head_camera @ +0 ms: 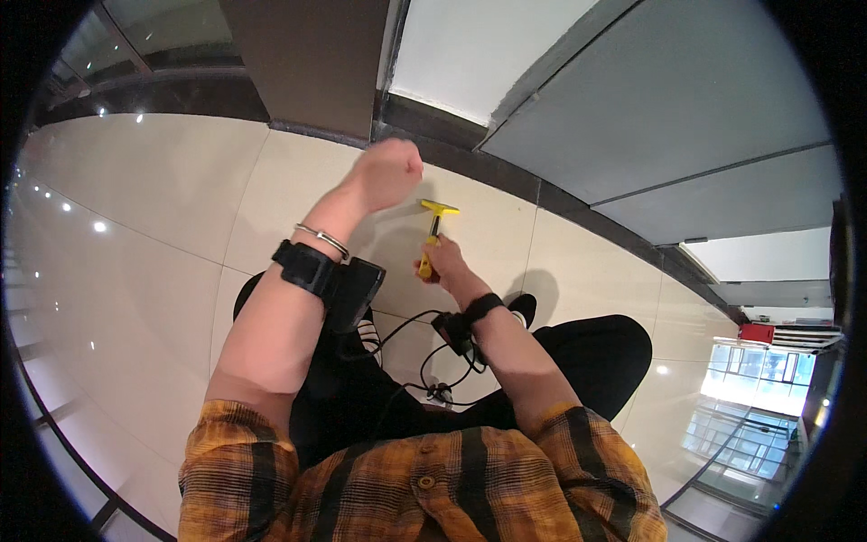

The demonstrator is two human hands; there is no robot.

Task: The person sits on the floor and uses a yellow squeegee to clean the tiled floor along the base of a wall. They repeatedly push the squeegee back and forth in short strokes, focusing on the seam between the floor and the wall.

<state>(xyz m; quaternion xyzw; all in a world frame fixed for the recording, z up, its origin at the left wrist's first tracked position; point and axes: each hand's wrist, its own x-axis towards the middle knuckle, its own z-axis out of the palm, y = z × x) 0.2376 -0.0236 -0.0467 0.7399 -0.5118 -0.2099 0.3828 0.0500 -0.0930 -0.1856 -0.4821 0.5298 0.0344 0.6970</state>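
Observation:
In the head view a yellow scraper [439, 209] with a wide head and a black and yellow handle is held low over the beige floor tiles. My right hand [443, 261] is closed round its handle, with the head pointing away from me. My left hand [393, 173] is a closed fist to the left of and beyond the scraper head, apart from it. Whether that fist holds something small is hidden. A black device [355, 295] is strapped to my left forearm, and a smaller one [452, 332] hangs at my right wrist with black cables.
A dark skirting [504, 166] runs along the wall beyond my hands. Grey panels [643, 101] and a brown panel [311, 61] stand above it. My bent knees and shoes flank the hands. A red object [756, 332] lies far right, near bright windows.

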